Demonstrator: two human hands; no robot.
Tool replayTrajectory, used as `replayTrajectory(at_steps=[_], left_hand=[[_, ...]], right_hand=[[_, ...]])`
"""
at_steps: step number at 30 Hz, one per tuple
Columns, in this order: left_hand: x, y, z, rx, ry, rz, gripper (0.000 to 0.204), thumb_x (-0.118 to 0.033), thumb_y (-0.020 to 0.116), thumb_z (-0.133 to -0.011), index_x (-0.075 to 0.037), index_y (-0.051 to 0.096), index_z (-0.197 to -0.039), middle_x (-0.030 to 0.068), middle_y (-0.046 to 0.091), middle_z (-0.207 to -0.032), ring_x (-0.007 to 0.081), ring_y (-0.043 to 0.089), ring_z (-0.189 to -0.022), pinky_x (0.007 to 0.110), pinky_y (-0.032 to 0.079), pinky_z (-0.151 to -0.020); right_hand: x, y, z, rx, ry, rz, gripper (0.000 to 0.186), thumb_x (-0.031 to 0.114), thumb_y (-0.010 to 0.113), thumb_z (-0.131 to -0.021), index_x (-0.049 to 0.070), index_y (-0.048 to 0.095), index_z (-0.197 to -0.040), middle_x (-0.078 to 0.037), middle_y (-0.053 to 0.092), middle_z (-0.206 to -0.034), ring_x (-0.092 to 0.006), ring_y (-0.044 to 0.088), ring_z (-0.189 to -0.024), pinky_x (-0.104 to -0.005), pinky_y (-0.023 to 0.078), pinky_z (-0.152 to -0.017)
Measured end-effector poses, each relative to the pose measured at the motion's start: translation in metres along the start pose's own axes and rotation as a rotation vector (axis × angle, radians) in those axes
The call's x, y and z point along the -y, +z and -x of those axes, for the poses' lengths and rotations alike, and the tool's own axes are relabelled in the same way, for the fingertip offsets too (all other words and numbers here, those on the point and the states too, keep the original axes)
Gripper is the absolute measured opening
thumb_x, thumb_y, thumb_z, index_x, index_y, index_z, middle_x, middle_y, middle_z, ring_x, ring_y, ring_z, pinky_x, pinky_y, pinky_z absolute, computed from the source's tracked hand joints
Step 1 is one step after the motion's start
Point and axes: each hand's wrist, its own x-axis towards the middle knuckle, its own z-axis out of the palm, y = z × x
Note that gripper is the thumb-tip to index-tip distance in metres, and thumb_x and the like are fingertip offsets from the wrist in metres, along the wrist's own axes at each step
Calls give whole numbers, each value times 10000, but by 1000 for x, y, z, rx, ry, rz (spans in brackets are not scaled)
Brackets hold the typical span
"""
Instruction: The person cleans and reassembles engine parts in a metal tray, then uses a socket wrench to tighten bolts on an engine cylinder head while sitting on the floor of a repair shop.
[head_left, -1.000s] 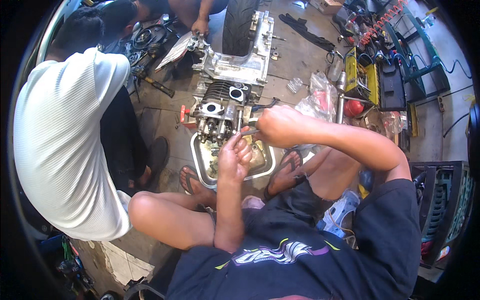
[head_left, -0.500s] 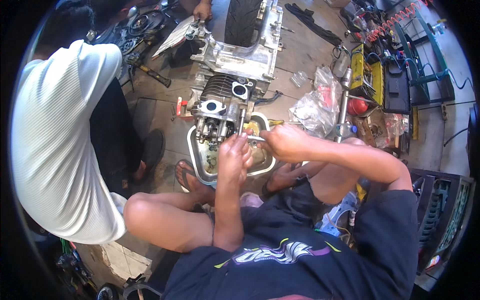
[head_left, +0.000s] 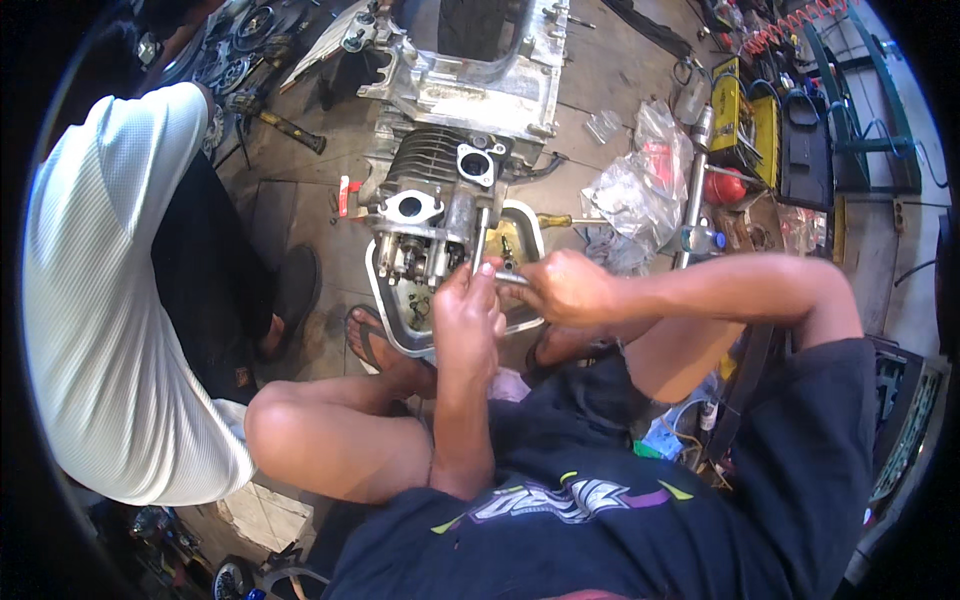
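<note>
My left hand (head_left: 470, 310) is closed around the corner of a metal socket wrench (head_left: 482, 238), where its long shaft meets a side bar. That shaft runs up beside the cylinder head (head_left: 425, 235) of an engine; its far tip is hard to make out. My right hand (head_left: 572, 287) grips the outer end of the wrench's bar, close to the left hand. Finned and grey, the engine cylinder (head_left: 430, 160) joins a large metal crankcase (head_left: 470, 95). Beneath the head and my hands sits a metal tray (head_left: 378, 300) with small dark parts and some liquid.
A person in a white shirt (head_left: 110, 300) is close on my left. To the right lie a screwdriver (head_left: 553, 220), plastic bags (head_left: 650, 190), a steel pipe (head_left: 695, 190) and a yellow toolbox (head_left: 735, 120). A hammer (head_left: 290, 130) and loose parts lie at the far left.
The view has shifted, so the engine appears higher and slightly left. My right elbow has swung outward, and the wrench's bar is tilted a little more. The other person's hand at the crankcase has left view.
</note>
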Motion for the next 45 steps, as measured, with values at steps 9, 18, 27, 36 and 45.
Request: replayTrajectory(at_steps=[9,18,27,36,45], left_hand=[[16,-1,-2,-167,392,-774,236,-183,539,-994,12,667,-1032,139,669,-764,198,604,-605,340,482,-590],[21,-8,-3,-44,330,-467,264,-204,516,-1020,21,628,-1103,-60,467,-636,15,332,-491,208,257,-428],[19,-15,-3,127,22,154,282,-181,435,-1034,29,589,-1142,-80,303,-575,26,226,-426,218,170,-383],[8,-25,-7,271,-123,404,306,-171,407,-1030,29,544,-1218,-76,273,-559,30,214,-411,216,173,-371],[-1,-32,-11,399,-311,700,290,-153,410,-1035,43,503,-1229,-65,275,-581,25,224,-430,193,191,-364]], right_hand=[[-54,97,-42,-357,-352,-275,286,188,657,-869,59,604,-1119,-221,626,-694,-433,630,-646,-508,513,-558],[-40,79,-21,-409,-307,-220,288,211,659,-889,-1,600,-1075,-227,649,-775,-429,637,-704,-485,508,-610],[-5,9,35,-389,-195,135,296,334,611,-918,58,647,-1017,-180,676,-854,-415,649,-749,-497,521,-655],[43,-36,38,-248,-98,389,275,344,605,-906,87,682,-969,-133,672,-753,-366,671,-687,-493,525,-603],[81,-76,22,-104,-47,518,319,285,622,-871,21,688,-706,-203,669,-697,-367,688,-666,-470,557,-614]])
